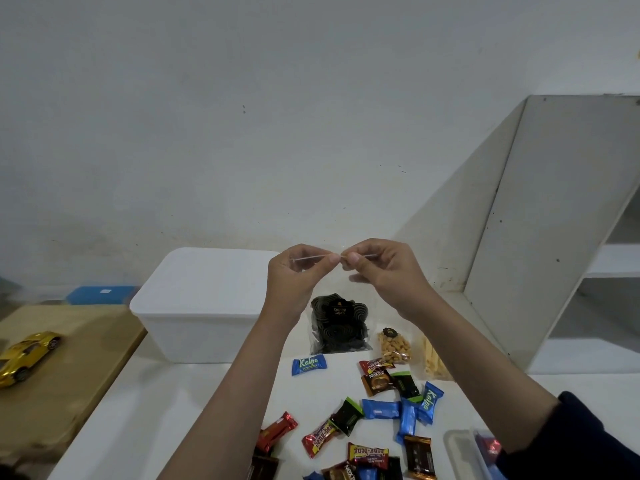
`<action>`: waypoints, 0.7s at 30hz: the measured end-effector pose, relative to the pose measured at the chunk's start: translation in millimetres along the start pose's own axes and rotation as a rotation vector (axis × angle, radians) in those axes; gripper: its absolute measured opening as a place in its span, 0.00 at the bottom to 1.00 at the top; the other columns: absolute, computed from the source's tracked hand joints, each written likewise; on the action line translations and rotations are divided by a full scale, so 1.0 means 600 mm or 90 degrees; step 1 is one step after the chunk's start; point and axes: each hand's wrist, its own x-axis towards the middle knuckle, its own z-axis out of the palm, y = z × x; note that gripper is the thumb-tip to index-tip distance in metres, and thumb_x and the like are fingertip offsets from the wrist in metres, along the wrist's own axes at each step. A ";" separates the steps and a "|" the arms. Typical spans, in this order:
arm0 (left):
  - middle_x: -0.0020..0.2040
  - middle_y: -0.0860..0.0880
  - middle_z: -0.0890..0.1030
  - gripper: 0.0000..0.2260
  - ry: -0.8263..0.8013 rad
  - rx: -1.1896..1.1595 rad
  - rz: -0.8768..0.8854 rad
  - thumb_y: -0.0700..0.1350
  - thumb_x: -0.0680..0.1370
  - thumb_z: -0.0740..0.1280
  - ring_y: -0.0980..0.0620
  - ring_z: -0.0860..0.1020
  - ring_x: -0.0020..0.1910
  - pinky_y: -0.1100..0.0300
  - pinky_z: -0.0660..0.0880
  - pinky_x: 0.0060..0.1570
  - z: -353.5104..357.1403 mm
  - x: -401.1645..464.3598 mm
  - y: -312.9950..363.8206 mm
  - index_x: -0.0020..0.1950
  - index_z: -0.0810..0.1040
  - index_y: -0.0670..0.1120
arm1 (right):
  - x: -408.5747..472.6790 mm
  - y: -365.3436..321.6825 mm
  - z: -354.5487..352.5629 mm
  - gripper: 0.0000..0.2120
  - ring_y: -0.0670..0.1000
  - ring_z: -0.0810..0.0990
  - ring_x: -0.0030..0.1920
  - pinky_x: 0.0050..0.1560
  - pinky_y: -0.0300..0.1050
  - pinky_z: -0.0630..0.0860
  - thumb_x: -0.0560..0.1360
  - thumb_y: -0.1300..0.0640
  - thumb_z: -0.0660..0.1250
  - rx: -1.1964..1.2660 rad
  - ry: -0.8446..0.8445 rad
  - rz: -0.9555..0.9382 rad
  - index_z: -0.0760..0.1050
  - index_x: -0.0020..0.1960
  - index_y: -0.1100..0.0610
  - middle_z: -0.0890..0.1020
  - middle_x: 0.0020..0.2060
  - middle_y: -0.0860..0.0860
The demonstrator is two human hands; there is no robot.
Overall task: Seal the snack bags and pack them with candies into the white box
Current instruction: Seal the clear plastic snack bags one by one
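Both hands, left and right, pinch bag top edge above counter | box just left | labels: Kuping Gajah, Kalpa

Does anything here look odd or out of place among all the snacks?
Yes: a gold toy car sits on the wooden surface at the left, away from the candies. It is no snack, so it looks unrelated.

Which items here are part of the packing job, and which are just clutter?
Job: dark-snack bag pinched by both hands, peanut bag, stick-snack bag, candies, white box.
Clutter: toy car, blue box, shelf.
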 end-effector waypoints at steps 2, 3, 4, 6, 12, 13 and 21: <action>0.34 0.52 0.82 0.04 0.026 -0.027 -0.036 0.37 0.69 0.74 0.59 0.79 0.35 0.70 0.73 0.36 -0.003 0.003 -0.002 0.38 0.80 0.42 | 0.004 0.003 0.000 0.05 0.48 0.82 0.39 0.45 0.45 0.82 0.74 0.63 0.68 0.033 0.035 0.019 0.80 0.41 0.57 0.82 0.36 0.55; 0.32 0.54 0.82 0.05 0.028 -0.034 -0.050 0.36 0.69 0.74 0.61 0.78 0.33 0.71 0.73 0.34 -0.004 0.003 -0.003 0.38 0.79 0.42 | 0.006 0.005 -0.001 0.05 0.47 0.81 0.38 0.44 0.44 0.81 0.74 0.63 0.69 0.049 0.053 0.029 0.80 0.40 0.58 0.81 0.35 0.55; 0.30 0.55 0.81 0.05 0.023 -0.035 -0.058 0.36 0.70 0.73 0.62 0.77 0.32 0.71 0.72 0.33 -0.005 0.003 -0.004 0.37 0.79 0.43 | 0.008 0.008 -0.002 0.04 0.47 0.81 0.37 0.43 0.44 0.81 0.73 0.63 0.69 0.061 0.070 0.037 0.80 0.39 0.59 0.81 0.34 0.55; 0.29 0.56 0.81 0.05 0.007 -0.031 -0.064 0.36 0.71 0.72 0.63 0.77 0.31 0.72 0.72 0.34 -0.007 0.003 -0.008 0.37 0.80 0.44 | 0.011 0.011 -0.005 0.04 0.48 0.80 0.35 0.42 0.43 0.82 0.72 0.63 0.71 0.076 0.096 0.052 0.79 0.38 0.60 0.80 0.32 0.54; 0.28 0.54 0.80 0.08 0.008 -0.051 -0.038 0.32 0.70 0.71 0.58 0.79 0.34 0.70 0.74 0.40 -0.005 0.009 -0.013 0.33 0.78 0.41 | 0.009 0.021 -0.007 0.07 0.50 0.79 0.34 0.45 0.50 0.82 0.72 0.63 0.71 0.014 0.100 0.025 0.78 0.36 0.59 0.79 0.30 0.52; 0.28 0.54 0.81 0.07 0.008 -0.049 -0.034 0.32 0.70 0.71 0.58 0.79 0.34 0.69 0.75 0.40 -0.005 0.009 -0.015 0.33 0.78 0.41 | 0.008 0.021 -0.007 0.07 0.51 0.79 0.34 0.46 0.51 0.82 0.71 0.63 0.72 0.010 0.104 0.016 0.78 0.35 0.58 0.79 0.29 0.51; 0.37 0.50 0.85 0.07 -0.106 -0.051 -0.013 0.44 0.72 0.66 0.55 0.81 0.39 0.65 0.76 0.44 -0.024 0.012 -0.020 0.43 0.84 0.45 | 0.004 0.018 -0.030 0.05 0.49 0.83 0.36 0.48 0.46 0.82 0.62 0.56 0.74 0.157 0.093 0.055 0.84 0.36 0.56 0.85 0.33 0.53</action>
